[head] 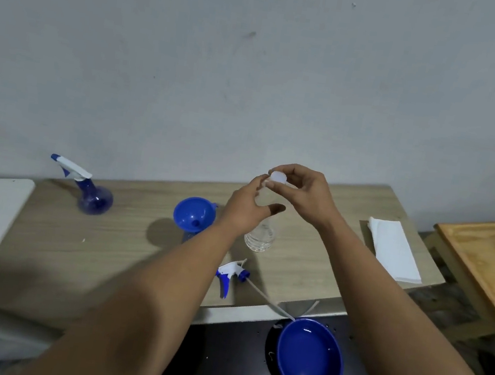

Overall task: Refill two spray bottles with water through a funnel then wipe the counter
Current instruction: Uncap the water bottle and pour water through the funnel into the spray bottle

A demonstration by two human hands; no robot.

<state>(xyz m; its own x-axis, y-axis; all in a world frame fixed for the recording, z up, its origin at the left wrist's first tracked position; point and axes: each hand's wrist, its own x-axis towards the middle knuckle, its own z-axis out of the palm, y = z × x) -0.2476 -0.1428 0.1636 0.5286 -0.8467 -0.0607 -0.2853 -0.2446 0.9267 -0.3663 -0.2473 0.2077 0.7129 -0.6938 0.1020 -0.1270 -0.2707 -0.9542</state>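
Right hand (302,192) pinching white cap (278,177); left hand (248,208) round clear bottle (260,236)

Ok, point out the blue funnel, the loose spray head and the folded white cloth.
blue funnel (193,214): head view, inner wall of the cone.
loose spray head (231,272): head view, white body above the trigger.
folded white cloth (394,251): head view, middle of its top.

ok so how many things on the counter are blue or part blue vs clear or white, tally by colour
blue or part blue: 3 — spray bottle, funnel, loose trigger head
clear: 1 — water bottle
white: 2 — bottle cap, folded paper towel
total: 6
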